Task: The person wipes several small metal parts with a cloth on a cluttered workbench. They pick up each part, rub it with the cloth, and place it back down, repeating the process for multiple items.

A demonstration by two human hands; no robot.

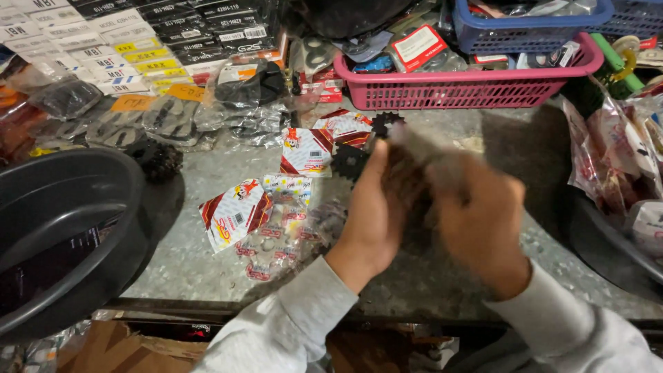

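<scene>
Left hand (373,214): curled, thumb up, pressed against dark toothed sprocket (407,181); grey sleeve. Right hand (480,217): motion-blurred, fingers bent over same sprocket; exact grip cannot tell. Sprocket: flat metal disc, dull brown-black, held between both hands above counter (200,179) centre; facing and axis lost in blur. Counter: speckled grey, worn. Second sprocket (349,162): black, lying flat beside left hand. Packets (235,211): glossy plastic, red-white, rectangular, scattered left. Basket (463,86): pink plastic mesh, behind. Basin (62,207): black, round, smooth, far left.
</scene>
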